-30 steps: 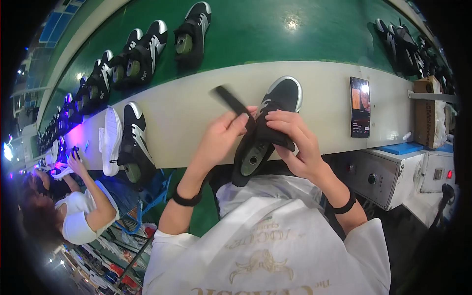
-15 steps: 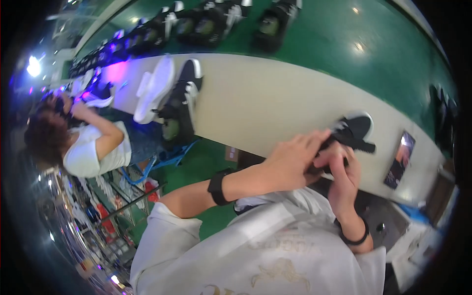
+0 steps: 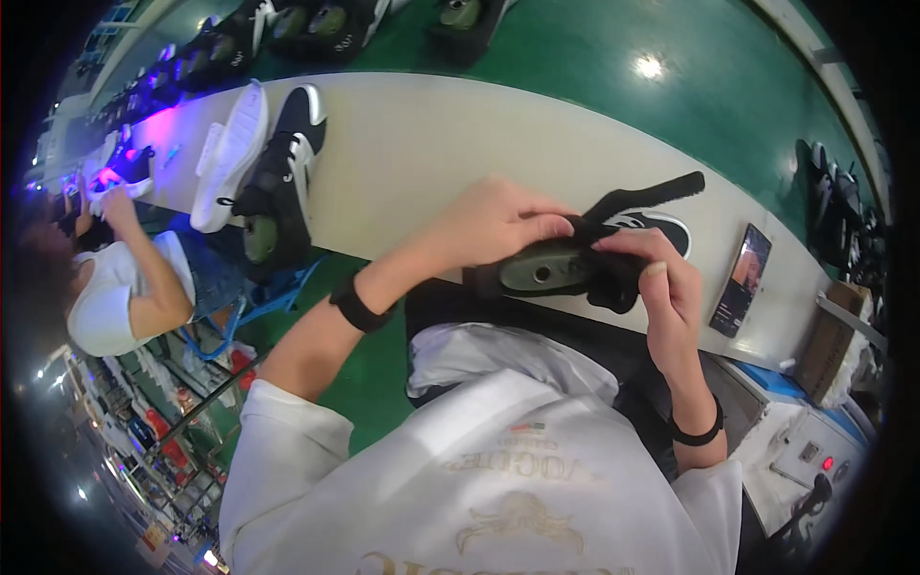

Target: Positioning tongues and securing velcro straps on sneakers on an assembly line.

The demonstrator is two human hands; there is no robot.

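A black shoe upper (image 3: 613,278) with an olive heel piece (image 3: 541,274) is held between my two hands over the near edge of the bench. Its white-edged toe (image 3: 671,228) points away to the right. My left hand (image 3: 503,222) grips the collar from the left, thumb pressed on the dark fabric. On the right side, the fingers of my right hand (image 3: 666,283) pinch the collar's other edge. A dark strip (image 3: 652,195), perhaps the tongue or a strap, sticks up beyond the fingers. The shoe's inside is mostly hidden.
Left on the pale bench (image 3: 412,144) lie a black shoe (image 3: 278,182) and a white sole (image 3: 233,153). A phone (image 3: 741,280) rests at right. More shoes line the green surface (image 3: 594,67) behind. A co-worker (image 3: 134,297) sits at left; a control box (image 3: 800,465) stands lower right.
My hands have moved apart along the collar, and the shoe has turned so its olive heel piece shows. The dark strip now stands out. The whole view has shifted somewhat.
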